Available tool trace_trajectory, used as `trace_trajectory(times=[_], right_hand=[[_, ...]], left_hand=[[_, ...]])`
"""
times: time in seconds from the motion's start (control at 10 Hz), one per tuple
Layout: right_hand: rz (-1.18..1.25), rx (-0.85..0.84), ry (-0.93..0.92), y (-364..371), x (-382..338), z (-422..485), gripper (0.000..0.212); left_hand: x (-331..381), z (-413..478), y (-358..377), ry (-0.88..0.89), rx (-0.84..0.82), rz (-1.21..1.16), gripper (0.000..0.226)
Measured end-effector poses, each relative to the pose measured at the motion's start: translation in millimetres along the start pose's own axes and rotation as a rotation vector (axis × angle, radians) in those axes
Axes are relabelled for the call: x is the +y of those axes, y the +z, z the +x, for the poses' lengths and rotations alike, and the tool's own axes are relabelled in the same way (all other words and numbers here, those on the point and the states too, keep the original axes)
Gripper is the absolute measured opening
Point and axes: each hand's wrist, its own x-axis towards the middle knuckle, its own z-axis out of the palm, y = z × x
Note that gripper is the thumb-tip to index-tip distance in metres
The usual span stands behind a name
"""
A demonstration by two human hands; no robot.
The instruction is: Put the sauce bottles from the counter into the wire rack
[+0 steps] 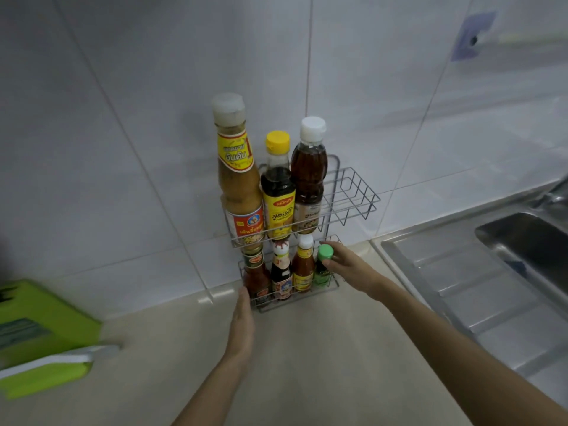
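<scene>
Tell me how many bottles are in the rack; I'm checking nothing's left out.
7. Upper shelf: tall tan bottle, yellow-capped bottle, white-capped bottle. Lower shelf: red bottle, dark bottle, orange bottle, green-capped bottle. Others may hide behind.

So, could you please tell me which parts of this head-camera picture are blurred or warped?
In the head view, the green block at the left edge is smeared, and the purple patch on the wall is soft; tile seams bow outward from wide-angle distortion; the wire rack and its bottles at centre are fairly sharp; lighting is dim and even.
</scene>
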Motion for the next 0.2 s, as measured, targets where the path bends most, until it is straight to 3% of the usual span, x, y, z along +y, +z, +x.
trace_trajectory(times=[0.1, 0.2], right_hand=[[-0.162, 0.098, 0.048, 9, -10, -20, 0.068], [-0.281, 0.308, -0.009, 20, -21, -51, 0.055]], left_hand=[[9, -14, -13, -0.026, -0.063, 0.142, 0.059], [15, -34, -26, -0.015, -0.027, 0.265, 0.060]])
